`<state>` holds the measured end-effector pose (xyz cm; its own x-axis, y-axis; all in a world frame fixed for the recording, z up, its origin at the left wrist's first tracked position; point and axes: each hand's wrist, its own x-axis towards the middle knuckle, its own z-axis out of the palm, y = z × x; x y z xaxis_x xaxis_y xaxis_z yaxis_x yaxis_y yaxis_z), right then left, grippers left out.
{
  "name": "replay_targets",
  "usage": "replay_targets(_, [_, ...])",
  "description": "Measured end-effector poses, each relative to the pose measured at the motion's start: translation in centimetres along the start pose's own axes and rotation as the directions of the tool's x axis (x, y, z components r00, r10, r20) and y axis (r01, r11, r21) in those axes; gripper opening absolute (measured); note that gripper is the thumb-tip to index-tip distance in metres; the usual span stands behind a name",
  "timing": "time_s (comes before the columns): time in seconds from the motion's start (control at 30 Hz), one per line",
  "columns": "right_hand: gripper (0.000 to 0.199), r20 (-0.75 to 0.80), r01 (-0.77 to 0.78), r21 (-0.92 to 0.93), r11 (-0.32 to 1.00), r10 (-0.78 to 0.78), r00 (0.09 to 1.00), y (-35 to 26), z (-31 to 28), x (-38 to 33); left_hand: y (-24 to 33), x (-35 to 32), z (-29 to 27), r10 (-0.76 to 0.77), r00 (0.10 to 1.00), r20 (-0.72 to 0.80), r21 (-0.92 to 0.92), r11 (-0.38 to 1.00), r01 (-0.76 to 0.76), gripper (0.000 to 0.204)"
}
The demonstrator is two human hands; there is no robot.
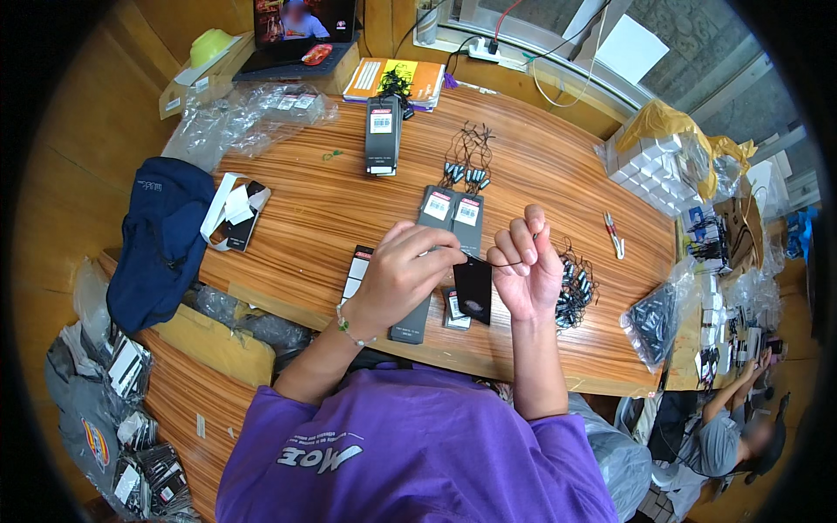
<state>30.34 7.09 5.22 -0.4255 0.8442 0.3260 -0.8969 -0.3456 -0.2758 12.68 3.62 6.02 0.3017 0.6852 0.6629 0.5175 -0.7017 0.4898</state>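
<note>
A black hang tag [473,295] dangles between my hands over the front of the table. My left hand [403,268] pinches at its top corner, where a thin dark cord runs. Fingers of my right hand [530,261] are closed on the other stretch of that cord. Beneath the tag lies a small stack of labels [455,312], partly covered. Two stacks of grey tags [467,220] with white stickers sit just beyond my hands, with corded tag fasteners [466,177] at their far end. A heap of black cords [575,286] lies right of my right hand.
A taller grey tag stack [381,139] stands farther back. Red-handled snips [614,235] lie at the right, near a plastic bag [654,322] and white boxes [649,166]. A navy bag [166,240] rests at the left edge. Another person [728,436] works at lower right.
</note>
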Motion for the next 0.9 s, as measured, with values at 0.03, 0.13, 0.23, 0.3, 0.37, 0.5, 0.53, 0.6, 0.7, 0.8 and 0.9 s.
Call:
replay_targets(0.03, [0.012,-0.012,-0.004,0.01,1.0,0.004,1.0,0.3,0.1,0.1,-0.1,0.0,0.1,-0.003,1.0,0.0,0.007,1.0,0.003,0.015])
replay_targets(0.13, [0.013,-0.058,0.032,-0.104,0.994,-0.038,0.998,0.9,0.3,0.1,0.1,-0.2,1.1,-0.136,0.991,0.002,-0.038,0.99,0.136,0.016])
replay_targets(0.23, [0.012,-0.073,0.048,-0.198,0.979,-0.063,0.995,0.8,0.3,0.0,1.4,0.2,1.5,-0.326,0.945,-0.015,-0.239,0.919,0.313,0.017])
replay_targets(0.3, [0.012,-0.117,0.036,-0.251,0.967,-0.067,0.991,0.9,0.7,0.0,1.4,0.2,1.7,-0.351,0.934,0.065,-0.287,0.89,0.355,0.02])
replay_targets(0.37, [0.011,-0.117,0.074,-0.262,0.962,-0.108,0.987,0.5,0.6,-0.1,0.5,-0.5,2.1,-0.353,0.926,0.133,-0.338,0.862,0.377,0.02])
replay_targets(0.5, [0.011,-0.122,0.149,-0.264,0.953,-0.186,0.975,-1.1,0.8,-0.2,0.0,-1.1,2.1,-0.587,0.784,0.202,-0.499,0.627,0.598,0.016])
replay_targets(0.53, [0.011,-0.133,0.163,-0.28,0.946,-0.207,0.969,-1.4,0.8,-0.3,0.4,-0.8,2.3,-0.597,0.792,0.123,-0.63,0.57,0.527,0.016])
replay_targets(0.6, [0.011,-0.149,0.165,-0.286,0.944,-0.214,0.965,-1.7,0.7,-0.3,0.1,-1.0,2.4,-0.581,0.807,0.101,-0.659,0.569,0.492,0.012])
replay_targets(0.7, [0.01,-0.15,0.168,-0.297,0.94,-0.22,0.964,-1.7,0.7,-0.5,0.0,-0.8,1.8,-0.521,0.843,0.136,-0.605,0.629,0.487,0.003])
replay_targets(0.8, [0.011,-0.122,0.165,-0.316,0.934,-0.213,0.969,-1.6,1.2,-0.6,0.1,-0.7,1.5,-0.489,0.855,0.172,-0.632,0.611,0.476,0.006])
replay_targets(0.9, [0.011,-0.11,0.167,-0.345,0.923,-0.217,0.97,-1.5,1.9,-0.7,0.6,-0.7,1.9,-0.511,0.839,0.188,-0.721,0.507,0.471,0.011])
